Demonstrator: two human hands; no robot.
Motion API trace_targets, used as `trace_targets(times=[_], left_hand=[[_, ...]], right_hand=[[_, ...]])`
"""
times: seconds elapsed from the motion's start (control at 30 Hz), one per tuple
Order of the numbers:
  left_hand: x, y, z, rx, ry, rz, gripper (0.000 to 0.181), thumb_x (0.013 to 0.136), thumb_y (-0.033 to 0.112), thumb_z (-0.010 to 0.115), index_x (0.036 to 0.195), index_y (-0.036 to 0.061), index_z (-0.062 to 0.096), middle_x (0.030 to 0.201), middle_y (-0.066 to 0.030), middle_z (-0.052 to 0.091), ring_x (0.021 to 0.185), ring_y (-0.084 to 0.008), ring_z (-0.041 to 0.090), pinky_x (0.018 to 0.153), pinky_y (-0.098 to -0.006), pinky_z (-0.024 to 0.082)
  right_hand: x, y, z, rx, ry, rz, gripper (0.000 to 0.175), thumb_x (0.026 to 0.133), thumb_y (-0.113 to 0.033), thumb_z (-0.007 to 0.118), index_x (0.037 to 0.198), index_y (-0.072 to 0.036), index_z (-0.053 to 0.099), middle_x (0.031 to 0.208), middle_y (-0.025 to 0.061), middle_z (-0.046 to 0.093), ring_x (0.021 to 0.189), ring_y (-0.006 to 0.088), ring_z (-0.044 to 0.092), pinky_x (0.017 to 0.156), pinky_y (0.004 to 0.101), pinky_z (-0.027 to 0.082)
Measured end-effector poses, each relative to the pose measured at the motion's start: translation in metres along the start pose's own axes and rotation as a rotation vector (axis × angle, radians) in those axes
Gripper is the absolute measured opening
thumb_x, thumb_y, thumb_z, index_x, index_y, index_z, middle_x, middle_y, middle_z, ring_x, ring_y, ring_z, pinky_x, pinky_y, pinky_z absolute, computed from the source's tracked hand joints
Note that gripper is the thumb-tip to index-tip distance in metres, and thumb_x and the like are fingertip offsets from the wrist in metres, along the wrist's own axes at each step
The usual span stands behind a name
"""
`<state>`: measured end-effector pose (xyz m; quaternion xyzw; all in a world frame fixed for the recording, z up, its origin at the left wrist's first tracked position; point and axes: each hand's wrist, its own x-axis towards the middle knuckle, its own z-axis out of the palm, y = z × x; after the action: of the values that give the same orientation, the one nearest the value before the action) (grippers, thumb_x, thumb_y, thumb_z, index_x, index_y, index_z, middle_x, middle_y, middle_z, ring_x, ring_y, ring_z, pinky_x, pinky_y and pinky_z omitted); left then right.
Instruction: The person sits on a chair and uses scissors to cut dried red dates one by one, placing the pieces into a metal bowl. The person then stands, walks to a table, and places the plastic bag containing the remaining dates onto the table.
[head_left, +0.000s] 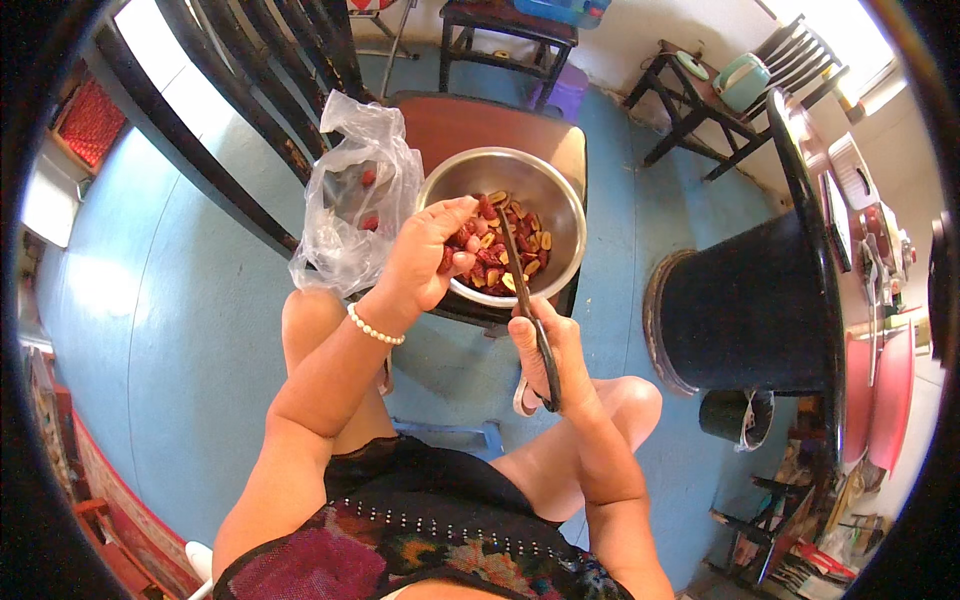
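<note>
A stainless steel bowl holds many cut pieces of red dates with pale yellow insides. It stands on the reddish-brown seat of a dark wooden chair. My left hand, with a beaded bracelet on its wrist, is over the bowl's left side and holds several red dates. My right hand, at the bowl's near rim, grips dark-handled scissors, whose blades point away over the date pieces. Left of the bowl a clear plastic bag lies partly crumpled with a few dates inside.
The chair's slatted back rises at the left. A dark table with a pink basin on it stands at the right. A dark bin is beneath its edge. Beyond the seat are a dark stool and a purple bucket.
</note>
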<state>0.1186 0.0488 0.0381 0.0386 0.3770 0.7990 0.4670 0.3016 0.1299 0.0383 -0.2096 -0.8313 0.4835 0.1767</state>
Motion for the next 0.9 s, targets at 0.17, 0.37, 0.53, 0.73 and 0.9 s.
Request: trace_targets(times=[0.17, 0.37, 0.53, 0.73, 0.9], left_hand=[[0.001, 0.007, -0.005, -0.187, -0.029, -0.128, 0.022, 0.087, 0.012, 0.053, 0.103, -0.0027, 0.058, 0.097, -0.0190, 0.061, 0.070, -0.0156, 0.053, 0.046, -0.0174, 0.040], [-0.001, 0.011, -0.002, -0.269, -0.110, -0.168, 0.023, 0.080, 0.002, 0.046, 0.100, -0.0040, 0.057, 0.102, -0.0244, 0.061, 0.073, -0.0205, 0.056, 0.048, -0.0196, 0.041], [-0.005, 0.015, 0.004, -0.305, -0.190, -0.164, 0.035, 0.080, 0.007, 0.043, 0.109, -0.0063, 0.057, 0.106, -0.0249, 0.061, 0.073, -0.0209, 0.057, 0.049, -0.0189, 0.041], [-0.007, 0.015, 0.003, -0.233, -0.269, -0.120, 0.041, 0.079, 0.011, 0.040, 0.111, -0.0095, 0.056, 0.109, -0.0248, 0.060, 0.071, -0.0199, 0.056, 0.049, -0.0172, 0.040], [-0.008, 0.018, 0.005, -0.254, -0.312, -0.152, 0.042, 0.080, 0.012, 0.040, 0.111, -0.0095, 0.056, 0.109, -0.0252, 0.060, 0.070, -0.0193, 0.056, 0.048, -0.0170, 0.039]], right_hand=[[-0.002, 0.004, -0.004, 0.180, -0.020, 0.153, 0.053, 0.089, -0.055, 0.049, 0.087, -0.002, 0.055, 0.057, 0.0093, 0.051, 0.051, 0.0197, 0.052, 0.048, 0.0326, 0.040], [-0.001, 0.003, -0.011, 0.307, -0.101, 0.129, 0.058, 0.088, -0.059, 0.046, 0.098, -0.003, 0.052, 0.058, 0.0002, 0.045, 0.051, 0.0076, 0.044, 0.046, 0.0225, 0.035], [-0.002, -0.015, -0.021, 0.056, -0.135, 0.071, 0.054, 0.088, -0.054, 0.050, 0.100, -0.002, 0.052, 0.064, 0.0136, 0.052, 0.060, 0.0242, 0.056, 0.056, 0.0356, 0.044], [-0.002, -0.011, -0.023, -0.250, -0.152, -0.112, 0.059, 0.082, -0.051, 0.058, 0.110, 0.000, 0.050, 0.084, 0.0222, 0.058, 0.077, 0.0398, 0.059, 0.064, 0.0450, 0.047], [-0.004, -0.006, -0.020, -0.433, -0.112, -0.154, 0.061, 0.080, -0.048, 0.063, 0.112, 0.002, 0.048, 0.082, 0.0200, 0.058, 0.075, 0.0385, 0.060, 0.064, 0.0445, 0.048]])
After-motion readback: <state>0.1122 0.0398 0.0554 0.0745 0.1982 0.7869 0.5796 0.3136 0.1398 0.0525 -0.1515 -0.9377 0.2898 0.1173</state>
